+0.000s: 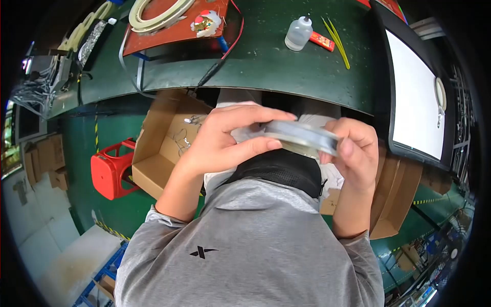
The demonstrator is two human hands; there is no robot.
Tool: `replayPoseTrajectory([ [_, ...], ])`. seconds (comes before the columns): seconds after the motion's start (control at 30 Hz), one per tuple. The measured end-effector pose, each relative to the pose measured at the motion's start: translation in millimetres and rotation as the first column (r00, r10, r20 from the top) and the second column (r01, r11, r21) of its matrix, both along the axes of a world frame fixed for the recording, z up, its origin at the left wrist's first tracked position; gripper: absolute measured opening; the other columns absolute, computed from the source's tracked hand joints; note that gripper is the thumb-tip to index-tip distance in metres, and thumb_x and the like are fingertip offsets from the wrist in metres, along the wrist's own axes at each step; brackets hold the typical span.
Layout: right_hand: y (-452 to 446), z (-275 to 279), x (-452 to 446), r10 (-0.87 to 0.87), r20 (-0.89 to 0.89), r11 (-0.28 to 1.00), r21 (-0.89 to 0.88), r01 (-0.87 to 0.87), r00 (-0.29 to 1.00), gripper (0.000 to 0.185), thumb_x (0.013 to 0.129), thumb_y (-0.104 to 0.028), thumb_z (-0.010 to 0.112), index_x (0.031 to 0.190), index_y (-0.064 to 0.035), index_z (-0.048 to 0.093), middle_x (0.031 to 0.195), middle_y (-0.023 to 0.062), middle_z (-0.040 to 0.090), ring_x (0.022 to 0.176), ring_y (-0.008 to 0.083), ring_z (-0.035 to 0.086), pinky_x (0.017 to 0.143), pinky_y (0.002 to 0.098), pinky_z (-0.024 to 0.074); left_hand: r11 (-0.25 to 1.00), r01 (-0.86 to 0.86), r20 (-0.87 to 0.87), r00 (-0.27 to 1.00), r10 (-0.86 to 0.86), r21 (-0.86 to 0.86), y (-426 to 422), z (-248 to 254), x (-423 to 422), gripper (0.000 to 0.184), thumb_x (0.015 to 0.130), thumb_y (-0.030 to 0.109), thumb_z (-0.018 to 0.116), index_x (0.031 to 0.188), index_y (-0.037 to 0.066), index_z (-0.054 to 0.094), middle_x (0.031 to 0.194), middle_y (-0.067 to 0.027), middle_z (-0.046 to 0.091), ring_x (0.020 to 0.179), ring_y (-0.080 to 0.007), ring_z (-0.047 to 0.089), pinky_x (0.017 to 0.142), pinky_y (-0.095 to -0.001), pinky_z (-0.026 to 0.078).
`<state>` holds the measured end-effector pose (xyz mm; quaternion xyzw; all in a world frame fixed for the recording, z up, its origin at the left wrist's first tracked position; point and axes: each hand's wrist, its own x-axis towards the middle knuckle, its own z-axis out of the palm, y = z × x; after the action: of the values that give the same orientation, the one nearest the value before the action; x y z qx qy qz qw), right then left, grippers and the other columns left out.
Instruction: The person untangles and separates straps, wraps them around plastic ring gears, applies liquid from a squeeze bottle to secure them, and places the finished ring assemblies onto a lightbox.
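Observation:
A flat round spool (302, 135), pale and blurred by motion, is held edge-on above my lap. My left hand (238, 135) grips its left side, thumb below and fingers above. On the right side, my right hand (355, 146) pinches the rim between thumb and fingers. Beyond the spool runs the front edge of the green table (266, 69). A clear bottle (298, 34), a red packet (322, 41) and yellow-green tweezers (337, 43) lie or stand on that table.
A red board (174, 38) carries pale rings (153, 15) at the upper left. An open cardboard box (153, 169) and a red stool (110, 171) are below left. At right is a black-edged white panel (417, 97); another cardboard box (396, 199) stands below it.

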<state>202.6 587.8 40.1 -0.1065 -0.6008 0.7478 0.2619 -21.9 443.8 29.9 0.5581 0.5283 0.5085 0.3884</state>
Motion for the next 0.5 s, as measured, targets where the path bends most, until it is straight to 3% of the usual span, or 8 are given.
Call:
replayPoseTrajectory([
  [0.1, 5.4, -4.9, 4.3, 0.067, 0.016, 0.996, -0.06, -0.065, 0.998, 0.03, 0.102, -0.023, 0.062, 0.085, 0.0002, 0.068, 0.075, 0.0066, 0.07, 0.056, 0.0056, 0.049, 0.052, 0.0226, 0.0354, 0.998, -0.021, -0.005, 1.0, 0.021, 0.065, 2.1, -4.5, 0.7, 0.042, 0.084, 0.009, 0.082, 0.123, -0.004, 0.074, 0.112, -0.0159, 0.078, 0.099, -0.0226, 0.073, 0.088, -0.0335, 0.055],
  [0.2, 4.5, 8.1, 3.2, 0.103, 0.154, 0.99, -0.111, -0.087, 0.983, 0.031, 0.103, -0.022, 0.061, 0.082, 0.0007, 0.068, 0.077, 0.0066, 0.069, 0.055, 0.0063, 0.05, 0.051, 0.0234, 0.037, 0.998, -0.032, -0.093, 0.995, 0.037, 0.057, 2.9, 5.7, 3.4, 0.041, 0.082, 0.009, 0.084, 0.119, -0.005, 0.075, 0.112, -0.0167, 0.078, 0.095, -0.0222, 0.074, 0.083, -0.0317, 0.056],
  [0.27, 4.3, 17.8, 3.6, 0.161, 0.259, 0.979, -0.163, -0.121, 0.952, 0.03, 0.104, -0.017, 0.061, 0.081, 0.0008, 0.068, 0.077, 0.0053, 0.067, 0.06, 0.0067, 0.053, 0.054, 0.0246, 0.0401, 0.984, -0.059, -0.183, 0.979, 0.09, 0.167, 6.2, 3.3, 7.6, 0.041, 0.08, 0.009, 0.086, 0.117, -0.005, 0.076, 0.11, -0.0171, 0.079, 0.094, -0.0235, 0.075, 0.081, -0.031, 0.057],
  [0.33, -2.2, 11.5, 6.2, 0.061, 0.247, 0.994, -0.102, -0.036, 0.967, 0.029, 0.104, -0.016, 0.061, 0.081, 0.0008, 0.068, 0.076, 0.0047, 0.066, 0.063, 0.007, 0.055, 0.057, 0.0252, 0.0417, 0.948, -0.085, -0.325, 0.927, 0.189, 0.307, 9.4, 0.7, 8.9, 0.039, 0.077, 0.01, 0.089, 0.112, -0.004, 0.077, 0.107, -0.0181, 0.079, 0.092, -0.0274, 0.078, 0.077, -0.0324, 0.061],
  [0.43, -2.3, 1.6, 1.9, -0.026, 0.198, 0.999, -0.032, 0.033, 0.98, 0.029, 0.104, -0.017, 0.062, 0.081, 0.001, 0.067, 0.074, 0.0047, 0.065, 0.066, 0.0082, 0.056, 0.06, 0.0255, 0.0428, 0.872, -0.086, -0.357, 0.89, 0.285, 0.482, 10.8, -3.7, 6.3, 0.039, 0.077, 0.012, 0.09, 0.111, -0.004, 0.076, 0.103, -0.0179, 0.079, 0.091, -0.0298, 0.078, 0.076, -0.0347, 0.062],
  [0.5, -1.6, 1.4, 0.5, -0.053, 0.179, 0.998, 0.048, 0.045, 0.982, 0.031, 0.103, -0.019, 0.063, 0.08, 0.0012, 0.066, 0.073, 0.006, 0.065, 0.064, 0.009, 0.055, 0.059, 0.0251, 0.042, 0.882, -0.092, -0.322, 0.909, 0.264, 0.462, 8.2, -4.9, 6.4, 0.042, 0.08, 0.009, 0.088, 0.116, -0.006, 0.074, 0.104, -0.0191, 0.078, 0.094, -0.0301, 0.077, 0.081, -0.0361, 0.062],
])
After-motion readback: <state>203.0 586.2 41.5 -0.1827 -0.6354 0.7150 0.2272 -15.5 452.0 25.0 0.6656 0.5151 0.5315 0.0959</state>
